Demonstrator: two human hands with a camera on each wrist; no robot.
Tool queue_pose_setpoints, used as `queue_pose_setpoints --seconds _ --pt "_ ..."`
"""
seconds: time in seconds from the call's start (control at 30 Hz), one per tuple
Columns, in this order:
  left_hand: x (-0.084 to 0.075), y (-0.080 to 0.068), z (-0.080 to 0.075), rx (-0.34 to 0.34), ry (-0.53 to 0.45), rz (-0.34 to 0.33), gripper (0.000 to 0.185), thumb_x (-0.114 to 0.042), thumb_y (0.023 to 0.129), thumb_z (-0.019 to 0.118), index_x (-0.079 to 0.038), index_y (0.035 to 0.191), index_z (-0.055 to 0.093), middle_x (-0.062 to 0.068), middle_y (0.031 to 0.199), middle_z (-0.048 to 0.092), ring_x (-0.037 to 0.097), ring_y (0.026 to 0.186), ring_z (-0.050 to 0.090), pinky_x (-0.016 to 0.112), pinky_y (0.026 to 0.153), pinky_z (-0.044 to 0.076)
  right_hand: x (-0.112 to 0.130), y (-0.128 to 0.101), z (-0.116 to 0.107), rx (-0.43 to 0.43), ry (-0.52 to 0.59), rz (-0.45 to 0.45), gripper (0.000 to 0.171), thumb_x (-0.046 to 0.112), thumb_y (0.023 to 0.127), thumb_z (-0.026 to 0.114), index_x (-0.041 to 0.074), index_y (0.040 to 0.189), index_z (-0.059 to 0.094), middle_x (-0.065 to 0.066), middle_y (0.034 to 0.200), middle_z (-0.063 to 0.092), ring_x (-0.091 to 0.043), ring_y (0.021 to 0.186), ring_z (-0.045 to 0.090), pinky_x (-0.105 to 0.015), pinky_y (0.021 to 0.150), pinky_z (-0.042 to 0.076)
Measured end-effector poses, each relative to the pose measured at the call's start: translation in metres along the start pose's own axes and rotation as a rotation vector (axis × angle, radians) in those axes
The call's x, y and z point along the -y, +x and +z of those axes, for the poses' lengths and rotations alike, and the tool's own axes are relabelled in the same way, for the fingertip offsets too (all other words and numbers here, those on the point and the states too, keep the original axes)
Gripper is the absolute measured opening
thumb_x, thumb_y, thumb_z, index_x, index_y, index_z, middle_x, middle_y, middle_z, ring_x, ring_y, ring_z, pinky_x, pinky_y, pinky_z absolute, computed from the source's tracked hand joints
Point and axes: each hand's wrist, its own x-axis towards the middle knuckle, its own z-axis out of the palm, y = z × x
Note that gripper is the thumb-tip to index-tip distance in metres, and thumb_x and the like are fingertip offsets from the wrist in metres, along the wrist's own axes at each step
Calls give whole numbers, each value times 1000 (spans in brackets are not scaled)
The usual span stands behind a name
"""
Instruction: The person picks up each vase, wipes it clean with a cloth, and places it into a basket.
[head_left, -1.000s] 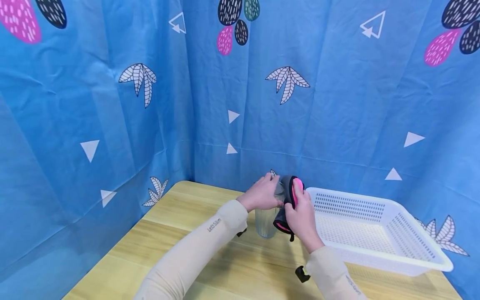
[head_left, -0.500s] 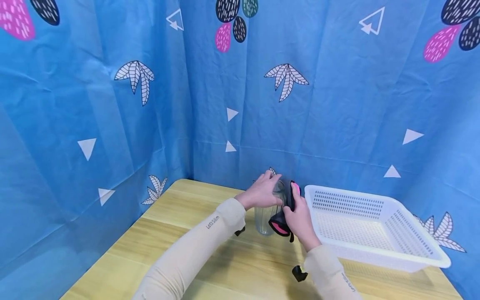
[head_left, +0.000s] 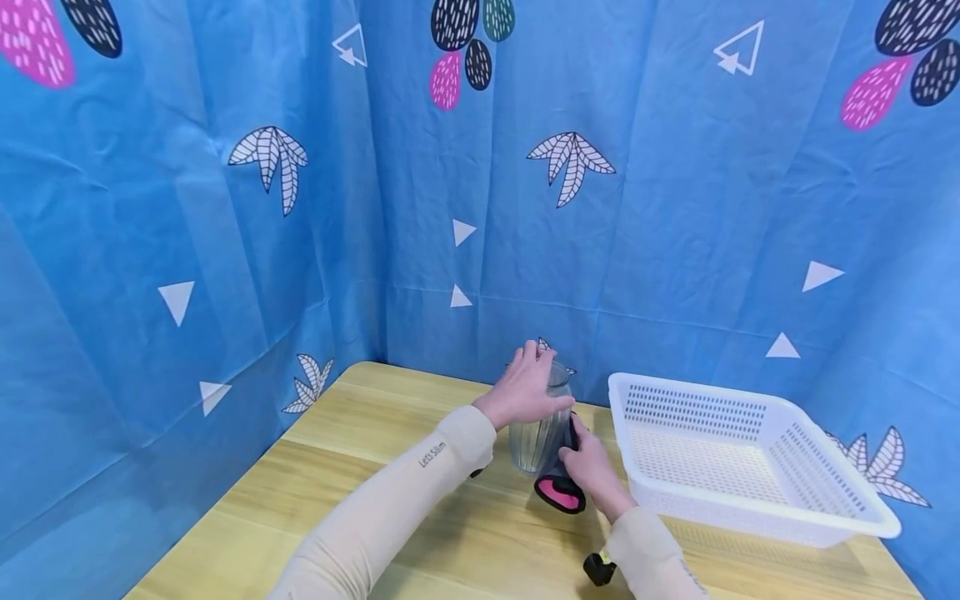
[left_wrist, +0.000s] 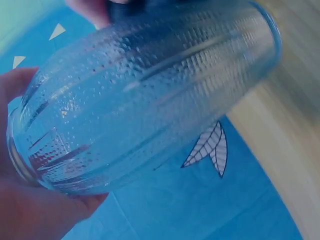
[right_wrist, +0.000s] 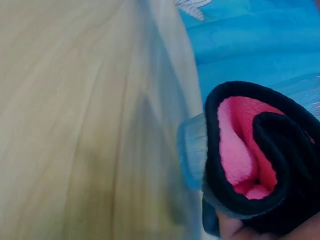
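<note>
A clear ribbed glass vase [head_left: 527, 450], narrowing toward its base, stands near the back of the table. My left hand [head_left: 523, 390] grips it around the neck, thumb on one side and fingers on the other; the left wrist view shows the textured vase [left_wrist: 150, 105] stretching away from that hand. Against the vase's right side, my right hand [head_left: 596, 475] holds a folded cloth [head_left: 561, 493], dark outside with a pink fluffy lining and black edging. In the right wrist view the cloth [right_wrist: 235, 150] is rolled over, partly covering the vase's lower end.
A white perforated plastic basket [head_left: 757, 510] sits to the right of my right hand. The wooden table [head_left: 390, 400] meets blue patterned curtains [head_left: 495, 208] at the back and left. A small black device [head_left: 598, 569] is at my right wrist.
My right hand has slid the cloth downward along the vase's right side, from near the neck toward the base. My left hand keeps its grip at the neck.
</note>
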Motion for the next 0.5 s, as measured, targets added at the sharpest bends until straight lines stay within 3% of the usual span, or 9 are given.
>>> queue_pose_setpoints --seconds 0.13,0.27,0.4,0.5 --pt "0 0 1 6 -22 -24 90 -55 87 71 -8 155 36 11 142 35 24 119 40 40 99 48 14 -7 -11 -43 61 -12 75 0 92 49 2 160 18 -28 160 29 -40 141 40 -52 108 40" --pt "-1 1 -1 -5 69 -10 92 -59 85 72 -8 155 38 11 143 40 24 123 45 41 105 42 35 -10 -26 -118 55 -57 78 1 92 51 8 162 18 -33 157 29 -40 130 48 -49 99 45" --pt "-3 3 -4 -17 158 9 91 -58 85 72 -11 155 39 11 147 45 24 132 48 45 109 37 55 -9 -37 -201 -8 -158 82 2 89 54 17 162 21 -35 141 42 -39 112 53 -49 93 46" --pt "-4 4 -6 5 125 19 88 -52 87 73 -11 156 38 12 150 44 25 136 47 46 110 39 62 -8 -38 -227 -61 -204 84 3 88 55 21 162 20 -31 130 45 -39 106 52 -49 92 46"
